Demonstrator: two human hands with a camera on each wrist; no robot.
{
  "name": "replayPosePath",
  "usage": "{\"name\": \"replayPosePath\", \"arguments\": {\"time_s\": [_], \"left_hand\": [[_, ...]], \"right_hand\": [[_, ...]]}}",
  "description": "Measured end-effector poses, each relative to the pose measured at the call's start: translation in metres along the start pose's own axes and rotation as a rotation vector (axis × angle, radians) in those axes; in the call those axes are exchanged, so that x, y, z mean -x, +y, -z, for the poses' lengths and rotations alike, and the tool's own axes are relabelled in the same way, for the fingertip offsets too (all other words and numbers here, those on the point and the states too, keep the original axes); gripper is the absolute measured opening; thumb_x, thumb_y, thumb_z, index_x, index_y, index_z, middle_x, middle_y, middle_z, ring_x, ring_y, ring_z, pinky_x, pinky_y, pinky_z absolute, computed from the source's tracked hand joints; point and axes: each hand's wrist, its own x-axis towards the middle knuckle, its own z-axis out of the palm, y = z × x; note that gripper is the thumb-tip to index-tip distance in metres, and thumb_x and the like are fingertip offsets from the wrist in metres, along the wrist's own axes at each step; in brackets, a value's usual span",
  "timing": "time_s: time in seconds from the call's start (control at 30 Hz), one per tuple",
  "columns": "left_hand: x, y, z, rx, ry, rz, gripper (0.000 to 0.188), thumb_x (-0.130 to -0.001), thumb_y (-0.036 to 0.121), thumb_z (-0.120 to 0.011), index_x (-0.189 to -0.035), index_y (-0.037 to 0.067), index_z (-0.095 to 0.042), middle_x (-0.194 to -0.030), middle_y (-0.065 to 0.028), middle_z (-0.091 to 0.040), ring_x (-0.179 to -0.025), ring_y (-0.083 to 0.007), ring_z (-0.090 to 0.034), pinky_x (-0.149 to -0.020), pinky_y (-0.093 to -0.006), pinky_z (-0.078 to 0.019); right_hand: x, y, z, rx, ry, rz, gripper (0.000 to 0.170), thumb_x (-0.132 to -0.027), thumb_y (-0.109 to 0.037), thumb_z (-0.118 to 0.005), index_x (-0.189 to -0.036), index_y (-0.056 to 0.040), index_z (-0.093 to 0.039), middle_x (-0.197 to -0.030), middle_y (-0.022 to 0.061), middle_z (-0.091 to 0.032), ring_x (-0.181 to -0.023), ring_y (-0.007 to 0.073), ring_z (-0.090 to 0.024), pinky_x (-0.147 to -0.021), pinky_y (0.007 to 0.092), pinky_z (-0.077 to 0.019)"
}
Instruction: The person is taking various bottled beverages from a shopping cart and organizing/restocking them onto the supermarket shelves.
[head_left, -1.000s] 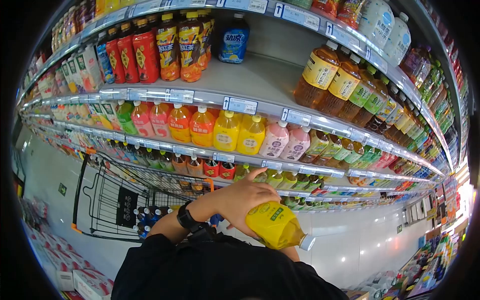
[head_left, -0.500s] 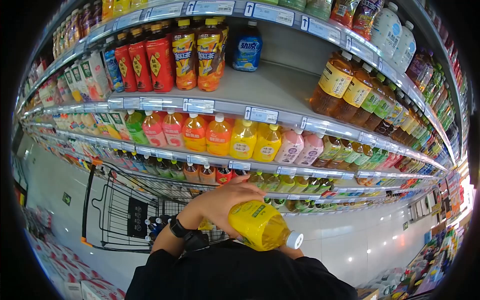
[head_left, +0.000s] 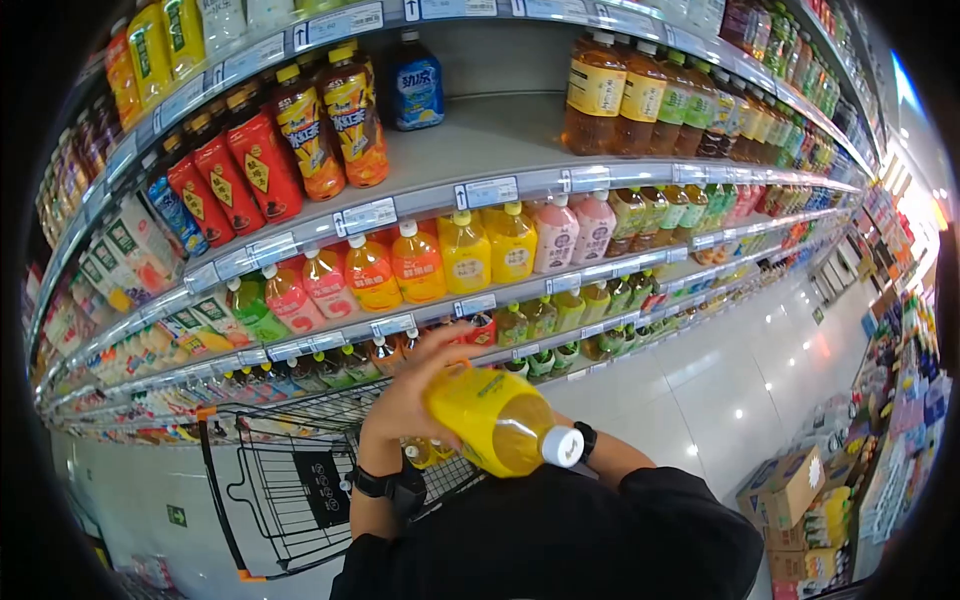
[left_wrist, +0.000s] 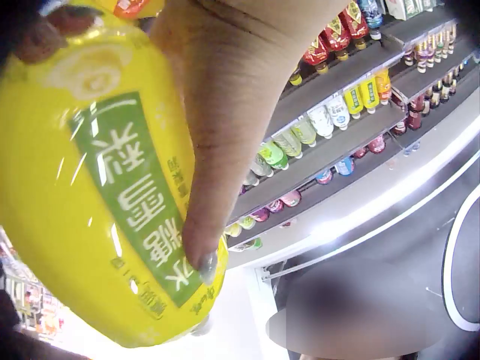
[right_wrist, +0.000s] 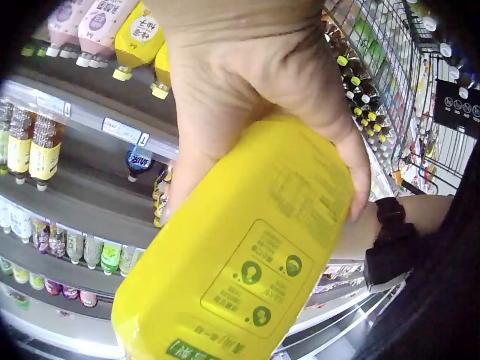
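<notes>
A large yellow drink bottle point(head_left: 500, 425) with a white cap lies tilted in front of the chest, cap toward the lower right in the head view. My left hand point(head_left: 405, 395) grips its base end. In the left wrist view the left thumb point(left_wrist: 210, 187) presses along the green label strip on the yellow bottle point(left_wrist: 45, 202). My right hand point(right_wrist: 255, 90) spreads over a yellow bottle point(right_wrist: 247, 240) and grips it in the right wrist view, thumb and fingers on opposite sides. The head view hides that hand behind the bottle; the right forearm point(head_left: 615, 455) shows.
A black wire shopping cart point(head_left: 285, 500) stands at the lower left, with bottles point(head_left: 425, 452) inside. Drink shelves point(head_left: 480, 130) curve across the front, with a gap beside a blue bottle point(head_left: 416, 85). Cartons point(head_left: 785, 490) are stacked at the lower right.
The head view has turned, so the shelves tilt and the cart sits further right and lower. The yellow bottle now points its cap more toward the camera, still in hand.
</notes>
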Motion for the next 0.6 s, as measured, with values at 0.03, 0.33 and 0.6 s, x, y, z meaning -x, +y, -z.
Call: {"name": "replayPosePath", "arguments": {"time_s": [0.03,0.33,0.6], "left_hand": [[0.002,-0.006,-0.001,-0.011,0.107,0.001,0.089,-0.044,0.034,-0.084,-0.122,0.007,-0.050,-0.131,-0.0115,-0.043,-0.124,-0.0297,-0.038,-0.099,-0.0385,-0.0351],[0.006,-0.046,-0.041,-0.104,0.545,-0.024,0.086,-0.062,0.052,-0.072,-0.127,0.004,-0.044,-0.127,-0.0155,-0.046,-0.123,-0.0314,-0.040,-0.103,-0.0424,-0.0289],[-0.013,-0.057,-0.083,-0.203,0.413,0.005,0.106,-0.047,0.046,-0.084,-0.132,0.004,-0.036,-0.134,-0.0182,-0.038,-0.124,-0.0368,-0.035,-0.103,-0.0472,-0.0278]], "right_hand": [[-0.005,-0.001,-0.002,-0.038,-0.019,0.019,0.049,-0.093,-0.040,-0.040,-0.132,-0.0097,-0.039,-0.132,0.0111,-0.045,-0.115,0.0259,-0.050,-0.095,0.0457,-0.0431],[-0.012,-0.021,-0.035,-0.524,0.058,0.120,0.054,-0.090,-0.046,-0.042,-0.134,-0.0156,-0.036,-0.133,0.0106,-0.043,-0.118,0.0312,-0.045,-0.091,0.0563,-0.0407],[0.014,-0.019,-0.004,-0.364,0.245,0.307,0.063,-0.091,-0.054,-0.032,-0.135,-0.0100,-0.032,-0.132,0.0108,-0.042,-0.116,0.0268,-0.047,-0.096,0.0444,-0.0409]]}}
